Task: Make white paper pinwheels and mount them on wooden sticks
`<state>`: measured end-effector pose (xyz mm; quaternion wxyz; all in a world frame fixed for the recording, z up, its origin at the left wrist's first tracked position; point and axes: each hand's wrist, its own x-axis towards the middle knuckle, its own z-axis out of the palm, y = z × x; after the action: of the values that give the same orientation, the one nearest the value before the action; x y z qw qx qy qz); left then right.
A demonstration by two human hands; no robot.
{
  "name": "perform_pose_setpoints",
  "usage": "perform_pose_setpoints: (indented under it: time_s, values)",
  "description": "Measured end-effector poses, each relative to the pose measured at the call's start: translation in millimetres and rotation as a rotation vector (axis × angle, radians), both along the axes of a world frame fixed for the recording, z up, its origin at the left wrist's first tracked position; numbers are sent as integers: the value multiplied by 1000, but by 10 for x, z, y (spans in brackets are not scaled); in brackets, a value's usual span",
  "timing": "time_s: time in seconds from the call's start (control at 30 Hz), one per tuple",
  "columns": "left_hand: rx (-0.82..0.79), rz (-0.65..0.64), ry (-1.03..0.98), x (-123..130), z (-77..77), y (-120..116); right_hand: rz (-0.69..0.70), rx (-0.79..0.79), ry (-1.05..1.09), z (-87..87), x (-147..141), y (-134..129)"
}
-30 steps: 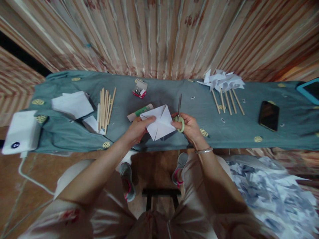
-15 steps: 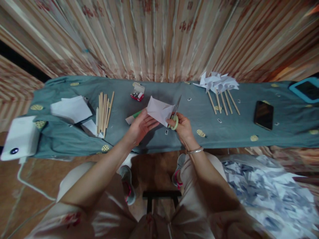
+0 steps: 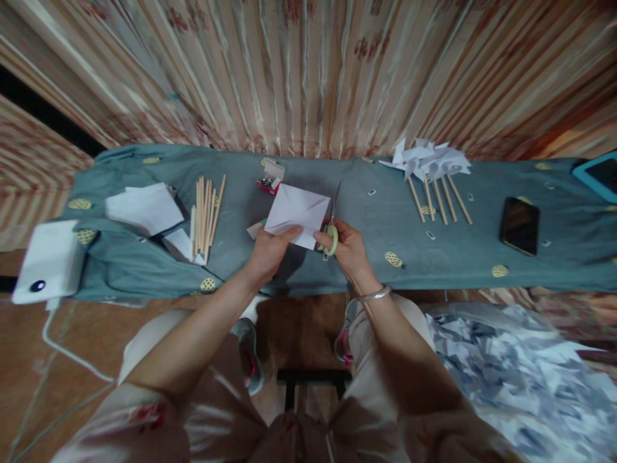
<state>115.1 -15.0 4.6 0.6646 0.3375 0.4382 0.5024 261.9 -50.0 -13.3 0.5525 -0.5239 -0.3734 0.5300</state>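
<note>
A white square of paper (image 3: 299, 211) with slits running in from its corners is held over the table. My left hand (image 3: 270, 252) pinches its lower left edge, thumb on top. Light green-handled scissors (image 3: 330, 240) sit in my right hand (image 3: 348, 247), blades pointing away from me beside the paper's right edge. The right thumb and fingertips are close to the paper's lower right corner; whether they touch it I cannot tell. Behind the paper's upper left corner stands a small open red box of metal pins (image 3: 268, 182).
A stack of white paper (image 3: 144, 209) and several wooden sticks (image 3: 205, 215) lie at left. Paper pinwheels on sticks (image 3: 431, 161) lie at the back right, near a phone (image 3: 519, 225). A white power device (image 3: 48, 260) stands far left. Paper pieces fill a bag (image 3: 525, 366) at lower right.
My left hand has turned over from palm-up under the paper to a thumb-on-top pinch. The paper has turned and moved slightly left. The scissors stay in my right hand.
</note>
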Motion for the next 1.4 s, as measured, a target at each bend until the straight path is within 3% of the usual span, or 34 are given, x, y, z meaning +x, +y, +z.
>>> perform_pose_setpoints:
  time_s: [0.13,0.33,0.43,0.7,1.03,1.4]
  values:
    - [51,37,30,-62,24,61,130,-21,-25,64,37,-88]
    - [97,124,-6,-133,125,152,448,-99,-10,155,104,-289]
    - [86,128,-40,-147,127,166,519,-126,-31,177,107,-338]
    - [187,108,99,-139,24,152,515,-149,-28,175,62,-312]
    - [193,123,198,-145,-64,176,529,-185,-6,163,46,-288]
    - [141,104,197,-138,-31,142,520,-186,9,127,43,-273]
